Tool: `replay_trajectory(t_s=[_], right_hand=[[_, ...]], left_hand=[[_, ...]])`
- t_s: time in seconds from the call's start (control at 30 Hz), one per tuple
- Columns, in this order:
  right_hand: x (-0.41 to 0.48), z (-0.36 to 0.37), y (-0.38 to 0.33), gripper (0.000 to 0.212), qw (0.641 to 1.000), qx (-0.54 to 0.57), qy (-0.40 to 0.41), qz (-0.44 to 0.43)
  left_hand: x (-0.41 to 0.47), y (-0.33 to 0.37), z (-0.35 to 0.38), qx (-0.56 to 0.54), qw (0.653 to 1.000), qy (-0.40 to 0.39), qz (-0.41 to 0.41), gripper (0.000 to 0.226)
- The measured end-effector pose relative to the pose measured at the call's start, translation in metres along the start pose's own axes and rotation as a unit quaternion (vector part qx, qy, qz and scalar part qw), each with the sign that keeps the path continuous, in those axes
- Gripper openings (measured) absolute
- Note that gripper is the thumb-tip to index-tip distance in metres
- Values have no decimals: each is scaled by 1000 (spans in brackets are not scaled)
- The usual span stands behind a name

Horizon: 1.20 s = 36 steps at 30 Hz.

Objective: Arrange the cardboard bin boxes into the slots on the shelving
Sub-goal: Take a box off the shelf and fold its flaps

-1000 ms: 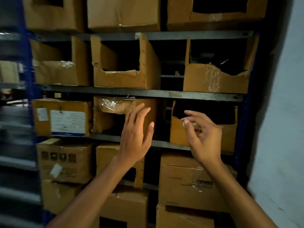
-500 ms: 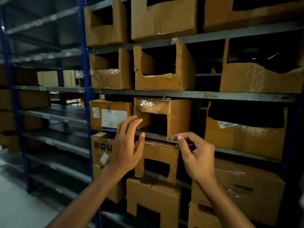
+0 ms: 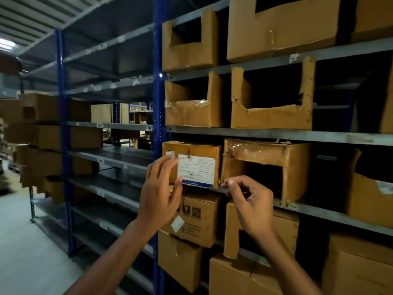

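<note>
Shift since earlier: both hands have travelled left along the shelving [image 3: 276, 134], away from the cut-front bin box and toward the labelled one.
Head view, task item: labelled bin box [image 3: 191, 149] sits in the leftmost slot of the middle shelf, just beside the blue upright [image 3: 158, 81]. The cut-front bin box [image 3: 265, 154] occupies the next slot to its right.
Head view, left hand [image 3: 159, 194]: open, fingers straight, tips overlapping the left edge of the white label [image 3: 197, 171]; contact cannot be confirmed.
Head view, right hand [image 3: 253, 207]: fingers curled, thumb against forefinger, nothing plainly held, low at the gap between the two boxes.
Governing relation: labelled box lies straight ahead and slightly above both hands, its depth running back into the slot; left hand judged nearer.
</note>
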State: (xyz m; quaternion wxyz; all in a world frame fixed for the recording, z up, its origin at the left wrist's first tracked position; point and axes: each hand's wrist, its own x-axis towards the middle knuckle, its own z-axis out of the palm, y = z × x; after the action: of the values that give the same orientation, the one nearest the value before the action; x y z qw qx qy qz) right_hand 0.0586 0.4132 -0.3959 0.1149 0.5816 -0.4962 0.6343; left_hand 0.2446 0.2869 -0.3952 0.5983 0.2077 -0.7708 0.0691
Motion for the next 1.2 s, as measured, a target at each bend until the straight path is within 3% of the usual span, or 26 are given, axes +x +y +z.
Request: replay_trajectory(t_s=[0.33,0.57,0.77,0.97,1.1,1.2], right_hand=[[30,149,37,16,999,14,12,50],[64,181,96,17,996,-57,21,70],[89,213,185,12,979,-170,77,83],[111,238,248,12,968,-246,38,31],[133,246,258,22,956,-287,55,21],[150,249,264,42,936,-331,100,67]], left_hand=[[12,-164,17,20,1000,-18,-2,46],[22,-234,83,-20,999,-32,-9,46],[23,-291,152,-21,995,-92,-20,53],[42,-337,205,-6,996,-89,-20,55],[64,-357,228,-23,998,-54,-17,56],[79,-369,248,-74,994,-36,-74,61]])
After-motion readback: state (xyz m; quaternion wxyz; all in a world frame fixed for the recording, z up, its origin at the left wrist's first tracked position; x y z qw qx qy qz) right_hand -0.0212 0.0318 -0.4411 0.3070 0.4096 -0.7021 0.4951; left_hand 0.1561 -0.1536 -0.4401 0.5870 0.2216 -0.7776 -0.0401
